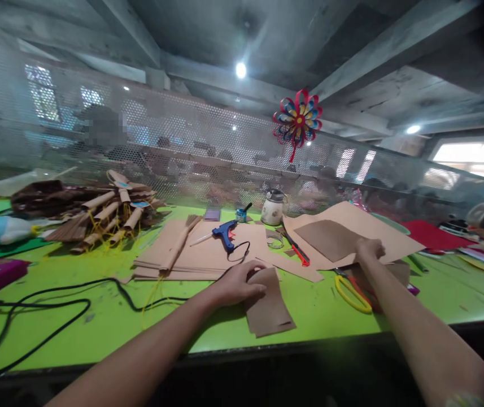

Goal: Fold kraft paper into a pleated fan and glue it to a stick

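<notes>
My left grip [239, 284] has thumb and curled fingers closed on the near end of a small brown paper [270, 308], pinching it as far as I can make out. That paper lies near the front edge of the green surface [318, 308], in more than one layer at its lower end. My right grip [369, 249] is bunched at the right edge of a dark brown sheet [326, 240]; I cannot tell whether it pinches the sheet or only rests there. The dark sheet lies on a large tan sheet [364, 220].

I read this step as sorting or taking up cut paper. To my mind the next move calls for a steady left, and a right that lifts clear of the yellow-handled scissors [365, 307] just below.

Farther out, a red cutter [303, 257] lies between the two sides. The blue glue gun [225, 234] rests on a tan paper stack [205, 260], beside a fringed paper roll [178, 249]. More fringed rolls [110, 212] are heaped to the left.
</notes>
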### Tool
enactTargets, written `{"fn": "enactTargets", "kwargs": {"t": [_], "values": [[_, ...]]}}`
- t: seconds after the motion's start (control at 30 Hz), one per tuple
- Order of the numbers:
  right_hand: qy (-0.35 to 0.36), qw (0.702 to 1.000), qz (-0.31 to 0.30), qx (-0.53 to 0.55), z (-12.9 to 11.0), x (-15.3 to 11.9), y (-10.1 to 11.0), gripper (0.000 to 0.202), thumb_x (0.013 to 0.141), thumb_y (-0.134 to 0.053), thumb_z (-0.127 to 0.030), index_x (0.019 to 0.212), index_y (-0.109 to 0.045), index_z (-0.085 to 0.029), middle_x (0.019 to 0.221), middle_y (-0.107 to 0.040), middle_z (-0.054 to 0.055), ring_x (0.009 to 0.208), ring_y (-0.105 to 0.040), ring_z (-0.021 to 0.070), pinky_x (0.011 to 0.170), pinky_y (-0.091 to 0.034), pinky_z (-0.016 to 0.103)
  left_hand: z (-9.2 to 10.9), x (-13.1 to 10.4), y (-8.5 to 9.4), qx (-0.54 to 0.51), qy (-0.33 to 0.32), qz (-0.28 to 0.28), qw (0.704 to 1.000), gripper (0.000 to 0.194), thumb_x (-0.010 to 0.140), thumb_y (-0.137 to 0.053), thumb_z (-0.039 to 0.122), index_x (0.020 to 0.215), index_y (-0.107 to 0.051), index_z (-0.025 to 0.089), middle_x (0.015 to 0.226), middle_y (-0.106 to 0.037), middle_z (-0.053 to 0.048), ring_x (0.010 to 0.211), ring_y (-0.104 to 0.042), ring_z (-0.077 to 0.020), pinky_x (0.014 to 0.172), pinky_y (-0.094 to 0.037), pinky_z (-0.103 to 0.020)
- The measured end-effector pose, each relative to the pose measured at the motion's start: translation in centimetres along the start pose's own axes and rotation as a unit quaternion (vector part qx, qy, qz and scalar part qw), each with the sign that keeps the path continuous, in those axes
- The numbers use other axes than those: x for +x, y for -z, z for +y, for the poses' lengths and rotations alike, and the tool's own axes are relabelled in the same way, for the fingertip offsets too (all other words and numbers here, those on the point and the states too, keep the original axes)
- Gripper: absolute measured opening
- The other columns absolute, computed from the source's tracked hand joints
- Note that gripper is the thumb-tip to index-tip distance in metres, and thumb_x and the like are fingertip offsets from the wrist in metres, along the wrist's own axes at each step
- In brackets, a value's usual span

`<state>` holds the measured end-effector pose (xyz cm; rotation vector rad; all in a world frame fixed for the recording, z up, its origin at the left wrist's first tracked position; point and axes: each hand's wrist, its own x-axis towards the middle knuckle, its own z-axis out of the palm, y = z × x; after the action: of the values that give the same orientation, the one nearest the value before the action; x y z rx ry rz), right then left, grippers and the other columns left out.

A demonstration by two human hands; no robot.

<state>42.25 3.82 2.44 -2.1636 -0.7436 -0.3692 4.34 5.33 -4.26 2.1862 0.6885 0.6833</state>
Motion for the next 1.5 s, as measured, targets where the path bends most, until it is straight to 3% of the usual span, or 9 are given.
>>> {"fn": "enactTargets", "kwargs": {"t": [0.13,0.27,0.3,0.4,0.47,0.67,1.0,1.33,1.5], "values": [[0.036,0.996,-0.056,0.055,-1.6,-2.8,-1.0,0.034,0.091,-0.046,-0.024,0.119,-0.055,-0.006,0.124,-0.053,0.021,0.114,-0.049,0.0293,0.091,-0.043,0.044,-0.3,0.3,-0.5,0.012,0.027,-0.014,0.999,0.035,0.073,-0.059,0.024,0.108,-0.061,0.017,0.073,-0.060,0.001,0.065,-0.053,-0.0133,0.061,-0.041,-0.023],[0.179,0.934,-0.272,0.148,-5.4,-8.3,-1.5,0.034,0.085,-0.053,-0.041,0.098,-0.068,-0.013,0.089,-0.069,0.010,0.083,-0.062,0.0206,0.072,-0.050,0.030,-0.7,0.5,-0.6,-0.036,0.022,-0.004,0.999,0.038,0.071,-0.061,0.020,0.108,-0.061,0.015,0.069,-0.057,0.002,0.061,-0.051,-0.0111,0.057,-0.039,-0.021],[0.215,0.894,-0.354,0.169,-6.4,-9.7,-1.4,0.036,0.081,-0.058,-0.046,0.091,-0.071,-0.014,0.082,-0.070,0.008,0.075,-0.062,0.0183,0.068,-0.050,0.028,-0.6,0.5,-0.4,-0.044,0.024,0.000,0.999,0.039,0.070,-0.061,0.020,0.109,-0.060,0.014,0.067,-0.056,0.002,0.060,-0.050,-0.0108,0.055,-0.038,-0.020],[0.334,0.647,-0.648,0.224,-9.0,-13.1,-1.4,0.040,0.077,-0.062,-0.050,0.092,-0.071,-0.014,0.085,-0.068,0.005,0.075,-0.060,0.0156,0.066,-0.046,0.026,0.1,0.8,0.9,-0.041,0.030,0.002,0.999,0.038,0.070,-0.063,0.022,0.107,-0.062,0.013,0.063,-0.054,0.003,0.057,-0.049,-0.0105,0.053,-0.037,-0.020],[0.343,0.588,-0.693,0.239,-9.9,-14.0,-1.9,0.040,0.071,-0.068,-0.050,0.086,-0.071,-0.013,0.076,-0.066,0.003,0.067,-0.057,0.0135,0.061,-0.043,0.024,0.9,1.2,2.3,-0.028,0.034,-0.005,0.999,0.034,0.069,-0.063,0.023,0.101,-0.065,0.012,0.062,-0.055,0.002,0.057,-0.050,-0.0109,0.052,-0.037,-0.020],[0.286,0.632,-0.648,0.315,-10.0,-14.1,-4.5,0.040,0.063,-0.075,-0.047,0.056,-0.054,-0.014,0.049,-0.046,-0.005,0.044,-0.039,0.0065,0.043,-0.027,0.021,1.6,2.6,4.9,-0.027,0.044,0.074,0.996,0.031,0.068,-0.066,0.031,0.092,-0.066,0.012,0.066,-0.061,0.000,0.060,-0.054,-0.0124,0.056,-0.040,-0.021],[0.195,0.683,-0.600,0.368,-9.1,-16.0,-4.1,0.050,0.062,-0.073,-0.053,0.050,-0.039,-0.018,0.045,-0.035,-0.008,0.041,-0.029,0.0045,0.041,-0.018,0.021,-1.1,1.9,2.6,-0.136,0.129,0.181,0.965,0.032,0.072,-0.061,0.046,0.065,-0.056,0.015,0.047,-0.048,0.005,0.038,-0.039,-0.0079,0.039,-0.028,-0.020],[0.165,0.713,-0.574,0.368,-8.7,-15.0,-5.1,0.057,0.074,-0.053,-0.067,0.058,-0.056,-0.013,0.054,-0.051,0.001,0.047,-0.039,0.0090,0.045,-0.027,0.022,-0.7,1.7,3.5,-0.140,0.095,0.241,0.956,0.027,0.072,-0.061,0.040,0.064,-0.056,0.015,0.048,-0.049,0.004,0.043,-0.043,-0.0083,0.043,-0.032,-0.020],[0.245,0.806,-0.450,0.298,-8.2,-13.6,-5.5,0.055,0.079,-0.050,-0.062,0.051,-0.054,-0.015,0.049,-0.046,-0.001,0.047,-0.039,0.0106,0.047,-0.030,0.024,-0.2,1.7,3.6,-0.184,0.114,0.262,0.941,0.026,0.070,-0.062,0.039,0.066,-0.056,0.014,0.050,-0.048,0.005,0.044,-0.041,-0.0076,0.044,-0.032,-0.019]]}}
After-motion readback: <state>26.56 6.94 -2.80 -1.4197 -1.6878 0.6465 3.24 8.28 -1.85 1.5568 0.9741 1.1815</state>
